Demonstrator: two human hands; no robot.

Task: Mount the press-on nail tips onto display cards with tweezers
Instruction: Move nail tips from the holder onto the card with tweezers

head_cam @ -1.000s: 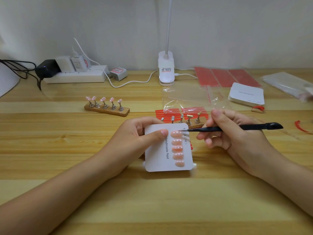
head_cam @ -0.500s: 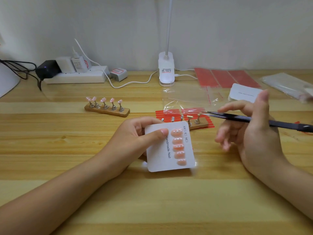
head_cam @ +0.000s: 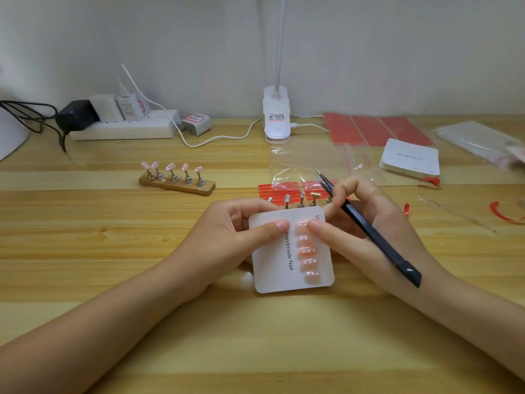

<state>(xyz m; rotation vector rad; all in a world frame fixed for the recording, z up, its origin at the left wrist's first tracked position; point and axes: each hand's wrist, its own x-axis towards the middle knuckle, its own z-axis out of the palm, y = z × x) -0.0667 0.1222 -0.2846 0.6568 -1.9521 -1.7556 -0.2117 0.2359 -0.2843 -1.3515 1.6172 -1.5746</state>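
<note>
Leftmost, at the far edge of the wooden desk (head_cam: 85, 251), a white power strip (head_cam: 125, 128) carries a black adapter (head_cam: 74, 115) and white chargers. Nearer and to its right lies a wooden nail stand (head_cam: 177, 184) whose five metal posts each bear a pink nail tip. Next, the left hand (head_cam: 227, 237) grips the white display card (head_cam: 270, 268) printed "Handmade Nail", thumb curled over the card's face and fingers behind its left edge. Five pink press-on nail tips (head_cam: 306, 251) with small white pearls sit in a column down the card's right side. Just beyond the card's far edge stands a second stand (head_cam: 301, 201) with bare metal posts, on red adhesive strips (head_cam: 272, 190) under a clear plastic bag (head_cam: 306, 166). A white clip lamp (head_cam: 276, 115) stands at the far edge behind these. The right hand (head_cam: 369, 223) holds the card's right side, its thumb pressing on the top nail tip, while its curled fingers also hold the black tweezers (head_cam: 369, 231), points aimed up and away, the handle lying across the back of the hand. Farther right lie red adhesive sheets (head_cam: 377, 129), a stack of blank cards (head_cam: 410, 158) and a plastic packet (head_cam: 480, 143).
</note>
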